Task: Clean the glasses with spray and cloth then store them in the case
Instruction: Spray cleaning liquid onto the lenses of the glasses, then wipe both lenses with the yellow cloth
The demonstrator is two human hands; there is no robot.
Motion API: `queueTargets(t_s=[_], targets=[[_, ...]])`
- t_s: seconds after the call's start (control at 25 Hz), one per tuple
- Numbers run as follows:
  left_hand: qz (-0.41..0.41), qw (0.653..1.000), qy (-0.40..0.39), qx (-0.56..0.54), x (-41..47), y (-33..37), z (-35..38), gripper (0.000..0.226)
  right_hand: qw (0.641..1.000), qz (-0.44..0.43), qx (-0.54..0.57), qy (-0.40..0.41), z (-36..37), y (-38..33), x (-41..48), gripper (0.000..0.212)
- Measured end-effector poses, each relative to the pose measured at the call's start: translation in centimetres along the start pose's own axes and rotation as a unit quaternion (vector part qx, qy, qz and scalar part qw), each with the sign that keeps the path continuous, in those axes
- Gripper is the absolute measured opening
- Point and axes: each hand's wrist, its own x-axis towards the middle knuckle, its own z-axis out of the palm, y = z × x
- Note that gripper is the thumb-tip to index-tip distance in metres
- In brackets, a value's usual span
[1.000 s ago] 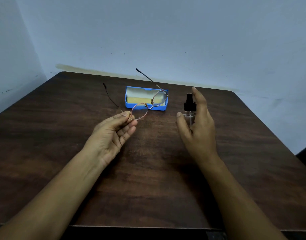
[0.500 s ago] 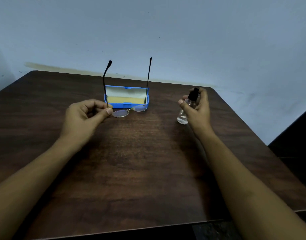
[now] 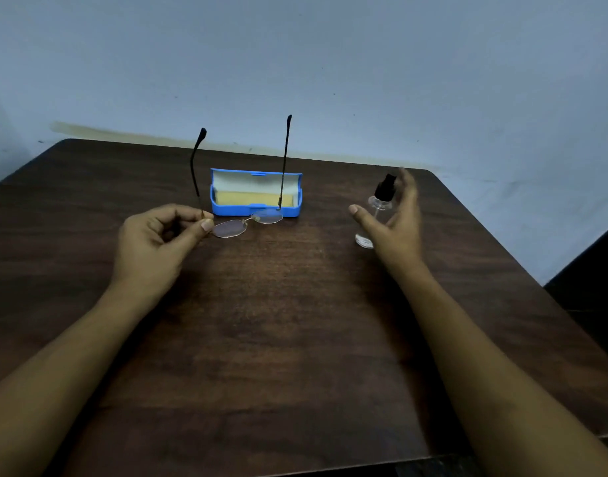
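Right hand point(image 3: 399, 232): fingers uncurled from spray bottle point(image 3: 381, 201), now straight, centre right.
Glasses point(image 3: 230, 228): turned over; temples now upright.

Glasses point(image 3: 230, 228) before case point(image 3: 233, 210), spray bottle point(image 3: 380, 203) right.

the table point(image 3: 295, 339) is dark brown with a streaky wood grain. the case point(image 3: 226, 210) is bright blue outside, its lid lined pale cream, and the cloth point(image 3: 240, 197) in it is yellow. the glasses point(image 3: 230, 228) have thin gold rims, clear lenses and black arms. the spray bottle point(image 3: 376, 204) is clear with a black top. the wall point(image 3: 330, 63) is pale grey-blue, with a dull yellowish streak along its foot.
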Motion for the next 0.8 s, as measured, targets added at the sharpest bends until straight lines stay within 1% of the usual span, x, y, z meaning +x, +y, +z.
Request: queueTargets(t_s=[0.04, 0.08, 0.16, 0.24, 0.28, 0.36, 0.44, 0.52, 0.6, 0.8], targets=[[-0.001, 1.000, 0.008, -0.011, 0.2, -0.1, -0.2, 0.010, 0.999, -0.037, -0.016, 0.019, -0.1, -1.0, 0.0, 0.089], [0.000, 1.000, 0.017, -0.019, 0.4, -0.1, -0.5, 0.008, 0.995, -0.084, -0.049, 0.037, -0.1, -2.3, -0.1, 0.082], [0.002, 0.999, 0.042, -0.020, 0.8, -0.4, -1.2, 0.009, 0.973, -0.187, -0.126, 0.058, 0.3, -5.0, -0.4, 0.059], [-0.002, 0.998, 0.060, -0.021, 1.3, -0.8, -1.9, 0.010, 0.952, -0.268, -0.145, 0.039, 1.6, -7.3, -0.7, 0.037], [-0.003, 0.997, 0.066, -0.026, 1.4, -0.9, -2.1, 0.010, 0.951, -0.281, -0.132, 0.007, 2.8, -7.7, -0.7, 0.028], [-0.005, 0.997, 0.074, -0.036, 1.7, -1.1, -2.4, 0.011, 0.960, -0.243, -0.106, -0.095, 5.3, -8.1, -0.6, 0.019], [-0.008, 0.996, 0.082, -0.043, 1.8, -1.5, -2.6, 0.013, 0.955, -0.191, -0.131, -0.186, 7.8, -7.7, -0.2, 0.016], [-0.015, 0.994, 0.093, -0.049, 1.9, -1.7, -2.7, 0.011, 0.940, -0.176, -0.189, -0.224, 9.6, -7.1, 0.8, 0.018], [-0.016, 0.993, 0.105, -0.056, 2.0, -1.8, -2.9, 0.011, 0.926, -0.167, -0.240, -0.238, 10.8, -7.1, 2.1, 0.021], [-0.013, 0.991, 0.121, -0.057, 2.4, -2.1, -3.1, 0.016, 0.880, -0.152, -0.314, -0.323, 12.6, -7.7, 4.1, 0.025]])
